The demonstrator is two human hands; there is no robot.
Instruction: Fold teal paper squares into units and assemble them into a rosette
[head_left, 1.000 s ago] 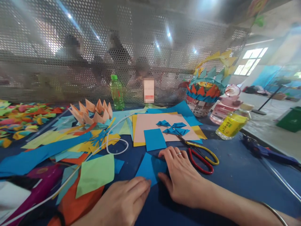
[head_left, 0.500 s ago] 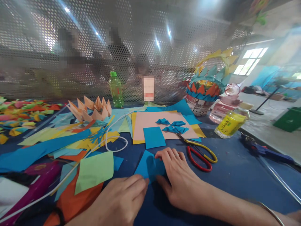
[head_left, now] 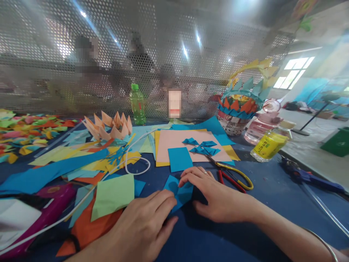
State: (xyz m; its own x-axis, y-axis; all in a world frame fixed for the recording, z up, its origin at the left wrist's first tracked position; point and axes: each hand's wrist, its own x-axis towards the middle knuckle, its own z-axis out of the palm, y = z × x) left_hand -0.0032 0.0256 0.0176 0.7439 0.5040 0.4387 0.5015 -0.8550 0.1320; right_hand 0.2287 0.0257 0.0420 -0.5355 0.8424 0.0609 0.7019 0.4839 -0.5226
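Note:
A small blue paper sheet [head_left: 183, 194] lies on the dark blue tabletop between my hands, with a fold or crease near its middle. My left hand [head_left: 151, 214] rests its fingertips on the paper's left edge, its thumb apart and off the sheet. From the right, my right hand [head_left: 208, 191] curves over the paper. Its fingertips touch the upper right part, while the thumb stands away at the side. Just beyond lies a flat blue square [head_left: 180, 159]. Folded blue paper pieces [head_left: 205, 148] sit on a pink sheet [head_left: 169, 140].
Scissors [head_left: 238, 178] with red and yellow handles lie right of my hand. A blue glue gun [head_left: 311, 176], bottles [head_left: 268, 143] and a paper-trimmed basket [head_left: 237, 112] stand farther right. At left are a peach paper ring [head_left: 109, 125], paper scraps [head_left: 114, 193] and a white cord [head_left: 109, 173].
Both thumbs have moved off the blue paper and the fingers have loosened. My right hand has shifted slightly right, now partly covering the scissors' red handle. The view has shifted slightly.

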